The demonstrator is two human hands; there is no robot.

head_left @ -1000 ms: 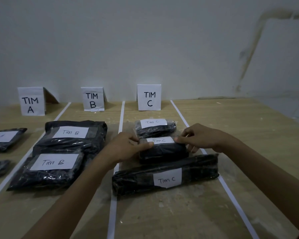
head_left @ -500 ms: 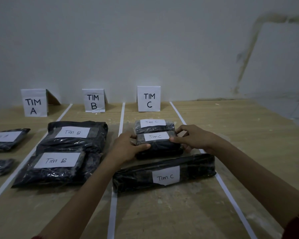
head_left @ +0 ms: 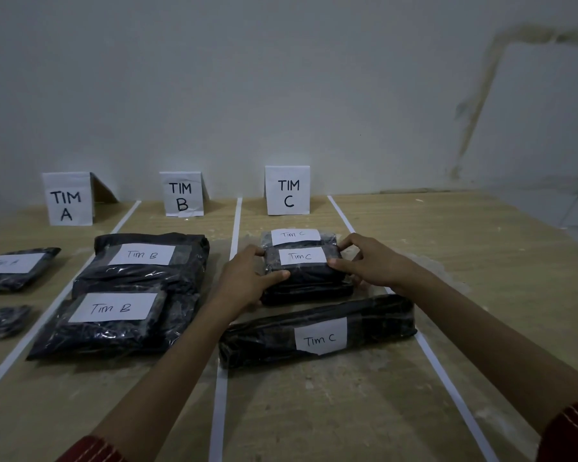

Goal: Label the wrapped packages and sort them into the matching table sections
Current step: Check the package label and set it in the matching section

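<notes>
A small black wrapped package [head_left: 302,266] with a white "Tim C" label lies in the TIM C section. My left hand [head_left: 247,278] grips its left end and my right hand [head_left: 369,261] grips its right end. Just behind it lies another small "Tim C" package [head_left: 296,236], touching or nearly so. In front lies a long black package [head_left: 317,331] labelled "Tim C". A standing card [head_left: 287,190] reads TIM C at the back of this section.
Two large "Tim B" packages [head_left: 141,261] [head_left: 111,323] overlap in the middle section under the TIM B card [head_left: 181,194]. Left section holds the TIM A card [head_left: 66,199] and two small packages [head_left: 14,266] [head_left: 0,321]. White tape lines [head_left: 236,225] divide the wooden table [head_left: 481,261].
Both hands have carried the small "Tim C" package a little farther back, close up to the rear "Tim C" package. The other packages have not moved.
</notes>
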